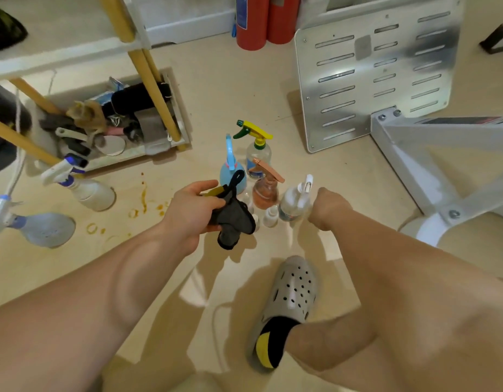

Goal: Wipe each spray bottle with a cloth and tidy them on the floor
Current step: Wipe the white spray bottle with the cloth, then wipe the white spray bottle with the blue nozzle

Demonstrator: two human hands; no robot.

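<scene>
Standing the clear spray bottle (292,203) straight by the pink spray bottle (266,190) looks best, left hand (192,210) squeezing the grey cloth (233,219), right hand (328,207) fingers hidden.

The floor (222,80) is smooth and shiny. The cloth (233,219) looks soft and dull. The plate (377,69) is shiny metal.

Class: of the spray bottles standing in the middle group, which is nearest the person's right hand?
The clear bottle with the white trigger, right beside the right hand. The copper-topped bottle, light blue bottle and yellow-topped bottle stand farther left.
</scene>
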